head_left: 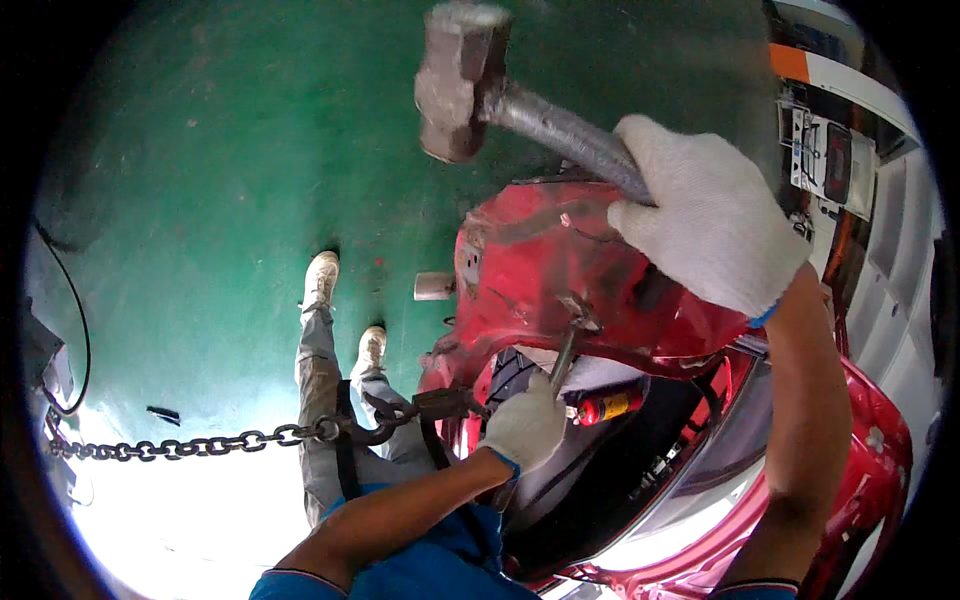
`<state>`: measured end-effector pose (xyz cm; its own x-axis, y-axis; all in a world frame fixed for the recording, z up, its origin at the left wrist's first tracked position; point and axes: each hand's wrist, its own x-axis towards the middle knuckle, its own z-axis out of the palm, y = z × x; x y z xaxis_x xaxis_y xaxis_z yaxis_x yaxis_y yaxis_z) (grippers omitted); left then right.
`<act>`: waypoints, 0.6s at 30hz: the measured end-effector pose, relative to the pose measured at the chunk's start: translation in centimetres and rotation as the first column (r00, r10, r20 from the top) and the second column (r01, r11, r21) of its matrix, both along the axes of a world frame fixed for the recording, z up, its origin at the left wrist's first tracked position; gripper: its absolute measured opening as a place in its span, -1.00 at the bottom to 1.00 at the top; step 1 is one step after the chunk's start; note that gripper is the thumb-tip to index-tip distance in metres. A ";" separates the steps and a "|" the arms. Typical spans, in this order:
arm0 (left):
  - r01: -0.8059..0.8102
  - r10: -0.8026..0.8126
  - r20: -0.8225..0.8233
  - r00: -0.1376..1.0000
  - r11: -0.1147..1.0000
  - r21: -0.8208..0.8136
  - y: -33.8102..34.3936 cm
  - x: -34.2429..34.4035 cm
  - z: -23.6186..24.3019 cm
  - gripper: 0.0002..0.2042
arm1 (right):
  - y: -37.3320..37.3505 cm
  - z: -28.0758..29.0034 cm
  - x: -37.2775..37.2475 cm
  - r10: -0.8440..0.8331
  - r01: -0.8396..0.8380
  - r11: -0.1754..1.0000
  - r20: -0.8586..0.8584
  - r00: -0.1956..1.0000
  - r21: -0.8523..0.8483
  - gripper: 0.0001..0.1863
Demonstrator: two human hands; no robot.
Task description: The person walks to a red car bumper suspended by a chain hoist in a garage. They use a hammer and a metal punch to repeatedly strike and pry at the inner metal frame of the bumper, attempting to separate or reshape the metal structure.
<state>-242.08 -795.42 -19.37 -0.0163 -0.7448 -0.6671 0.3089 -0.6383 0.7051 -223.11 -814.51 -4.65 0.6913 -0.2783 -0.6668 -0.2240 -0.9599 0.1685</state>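
Overhead, the right hand (pixel 708 215) grips a sledgehammer (pixel 462 82) by its handle. The left hand (pixel 524 428) clamps a metal chisel (pixel 566 350) against the red car body panel (pixel 540 270).

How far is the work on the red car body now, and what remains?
Done: a chain with a hook is already attached near the dented red panel. In hand: the left hand holds a metal rod against the panel, and the right hand raises a sledgehammer above it. Left: the panel still looks crumpled, so the straightening seems unfinished.
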 end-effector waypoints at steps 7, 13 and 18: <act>-0.015 0.021 0.083 0.996 0.998 -0.069 -0.5 -1.3 -0.6 -0.65 | 0.0 2.7 -2.1 -0.054 0.054 0.999 0.036 0.998 0.002 -0.66; 0.011 -0.003 0.114 0.993 0.998 -0.067 -0.3 -1.2 -0.4 -0.67 | 0.0 4.3 -1.2 0.016 -0.043 0.998 0.483 0.875 0.044 -0.68; 0.086 -0.025 0.259 0.966 0.970 -0.227 0.1 -2.7 -2.6 -0.66 | 1.2 2.4 -0.9 -0.020 0.048 0.997 0.394 0.919 -0.062 -0.71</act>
